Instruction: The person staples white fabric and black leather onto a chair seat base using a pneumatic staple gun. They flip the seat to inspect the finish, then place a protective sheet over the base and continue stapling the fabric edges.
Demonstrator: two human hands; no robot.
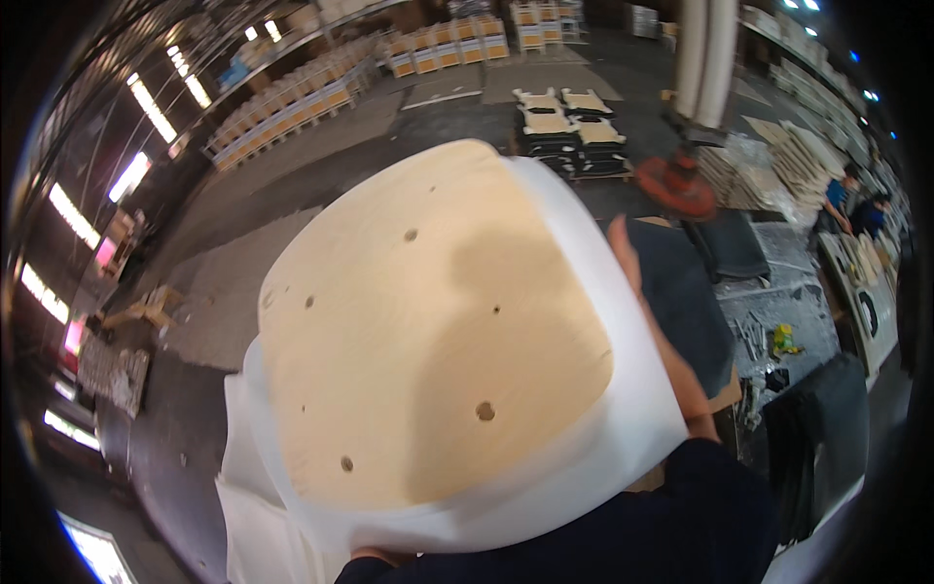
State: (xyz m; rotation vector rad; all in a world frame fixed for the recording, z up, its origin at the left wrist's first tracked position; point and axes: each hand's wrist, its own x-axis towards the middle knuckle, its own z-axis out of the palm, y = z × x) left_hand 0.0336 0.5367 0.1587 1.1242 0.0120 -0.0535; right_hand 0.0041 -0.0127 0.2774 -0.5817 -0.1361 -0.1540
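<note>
"What does the wooden panel look like?"

"Pale and smooth, a square with generously rounded corners, its faint grain showing; a soft grey shadow covers much of the right half"

"Any marks on it?"

"Four larger round holes are spread over the face, with several smaller dark ones among them, and there's a brownish mark close to the left edge"

"And what's that around it?"

"A white layer sits beneath the wood and sticks out past it, widest along the right and bottom"

"Where is it all?"

"Right in front of the person's body, face up towards the head, with white pieces below it at the lower left and a dark sheet beyond its right side"

"How about the hands?"

"The right hand is at the right edge of the white layer, one digit stretched out; the rest is hidden, so I can't tell how far it's open or whether it grips. The left hand is out of sight beneath the near edge, only a bit of skin by the dark sleeve showing, so I can't tell its state either"
</note>
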